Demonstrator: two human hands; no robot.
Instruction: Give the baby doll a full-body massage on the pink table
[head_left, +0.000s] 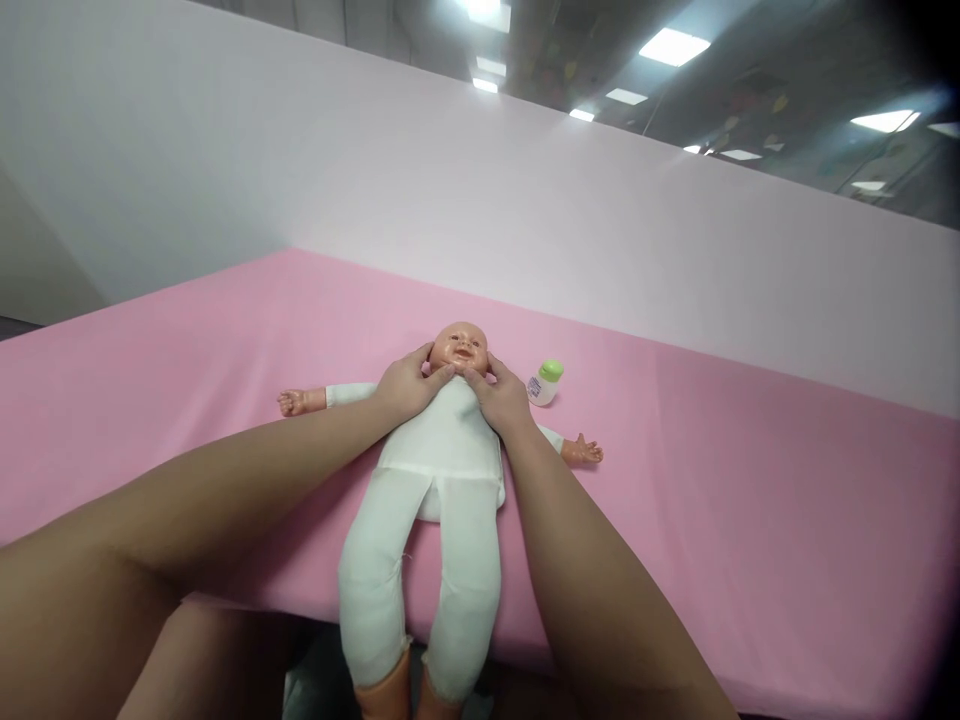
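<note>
A baby doll (450,430) with a white cloth body and a smooth plastic head lies face up, arms spread out to the sides. My left hand (407,385) is curved round one side of its neck, the thumb resting under the chin. On the other side, my right hand (502,398) mirrors it, with its thumb close to the left one. Most of the fingers are hidden behind the doll's neck and head. Its legs hang toward me over the table's near edge.
Pink cloth covers the table (712,520). A small white bottle (541,388) with a green cap stands right of the doll's head. Behind the table rises a pale partition (480,200), and lit ceiling panels show above it.
</note>
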